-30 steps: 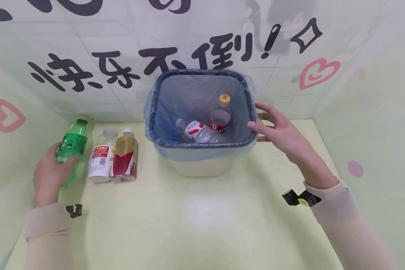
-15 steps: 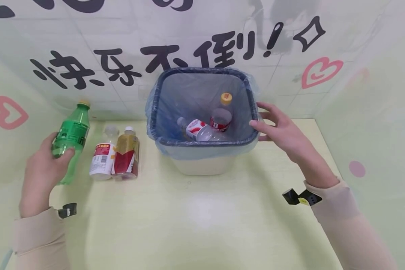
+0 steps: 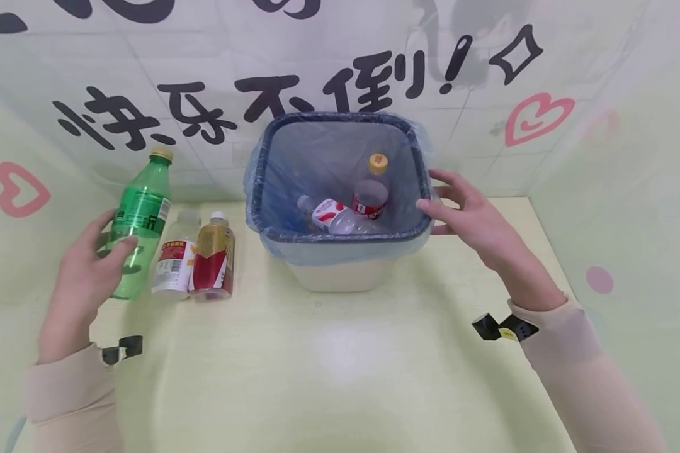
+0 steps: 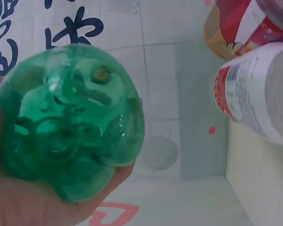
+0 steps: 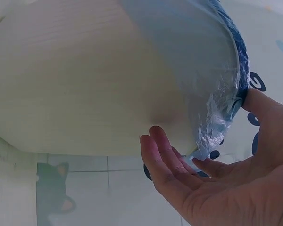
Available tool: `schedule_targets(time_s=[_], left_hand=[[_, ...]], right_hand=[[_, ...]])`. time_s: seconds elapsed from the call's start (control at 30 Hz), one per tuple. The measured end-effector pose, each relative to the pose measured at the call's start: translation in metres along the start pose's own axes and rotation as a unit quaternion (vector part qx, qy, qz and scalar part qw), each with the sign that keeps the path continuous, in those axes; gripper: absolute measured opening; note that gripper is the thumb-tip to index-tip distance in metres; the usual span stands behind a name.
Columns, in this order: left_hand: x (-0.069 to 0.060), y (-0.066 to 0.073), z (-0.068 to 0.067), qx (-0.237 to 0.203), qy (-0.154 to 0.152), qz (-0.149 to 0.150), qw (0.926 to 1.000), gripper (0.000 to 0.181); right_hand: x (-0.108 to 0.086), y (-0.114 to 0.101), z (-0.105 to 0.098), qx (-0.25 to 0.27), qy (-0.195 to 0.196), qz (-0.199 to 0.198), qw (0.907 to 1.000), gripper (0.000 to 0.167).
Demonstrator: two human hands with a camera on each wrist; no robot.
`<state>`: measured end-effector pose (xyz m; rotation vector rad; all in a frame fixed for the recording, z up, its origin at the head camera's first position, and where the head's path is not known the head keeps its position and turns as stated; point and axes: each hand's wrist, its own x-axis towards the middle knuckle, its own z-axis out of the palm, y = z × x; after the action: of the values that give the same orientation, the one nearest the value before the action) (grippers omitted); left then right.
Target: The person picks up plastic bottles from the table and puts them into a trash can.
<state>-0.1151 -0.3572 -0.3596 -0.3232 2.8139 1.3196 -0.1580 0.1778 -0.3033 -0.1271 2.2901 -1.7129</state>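
My left hand grips a green bottle with a yellow cap, tilted to the right beside two other bottles. In the left wrist view the green bottle's base faces the camera. A white-labelled bottle and a red-labelled bottle lie side by side. My right hand is at the right side of a lined bin, thumb on its rim; in the right wrist view the fingers lie along the bin's outer wall. Inside the bin are a yellow-capped bottle and a clear bottle.
Behind the bin stands a wall with large black characters and a pink heart. Pale side walls close in at left and right. The light tabletop stretches in front of the bin.
My left hand has raised the green bottle off the tabletop, first shifting left and then back right toward the white-labelled bottle. My right hand has stayed on the bin's rim.
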Motion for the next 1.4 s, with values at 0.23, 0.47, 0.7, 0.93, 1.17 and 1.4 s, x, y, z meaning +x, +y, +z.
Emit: schedule_targets(time_s=[0.23,0.47,0.7,0.93,1.17,1.4], left_hand=[[-0.002,0.018,0.014,-0.053,-0.006,0.034,0.998,0.062],[-0.003,0.045,0.038,-0.186,0.017,0.094,0.978,0.058],[-0.002,0.056,0.045,-0.245,0.038,0.112,0.9623,0.056],[-0.003,0.066,0.043,-0.227,0.042,0.123,0.9651,0.057],[-0.003,0.09,0.039,-0.268,0.048,0.184,0.9445,0.052],[0.003,0.135,0.035,-0.309,0.026,0.272,0.911,0.052]], right_hand=[[0.001,0.001,0.001,0.004,0.001,0.002,1.0,0.062],[0.001,0.001,-0.001,0.008,0.002,0.003,1.0,0.064],[0.002,0.001,0.001,0.006,0.001,0.002,1.0,0.065],[0.003,0.001,0.002,0.007,-0.001,0.001,1.0,0.064],[0.003,0.002,0.002,0.011,-0.006,0.0,0.9999,0.063],[0.003,0.005,0.003,0.022,0.0,0.001,0.9997,0.061]])
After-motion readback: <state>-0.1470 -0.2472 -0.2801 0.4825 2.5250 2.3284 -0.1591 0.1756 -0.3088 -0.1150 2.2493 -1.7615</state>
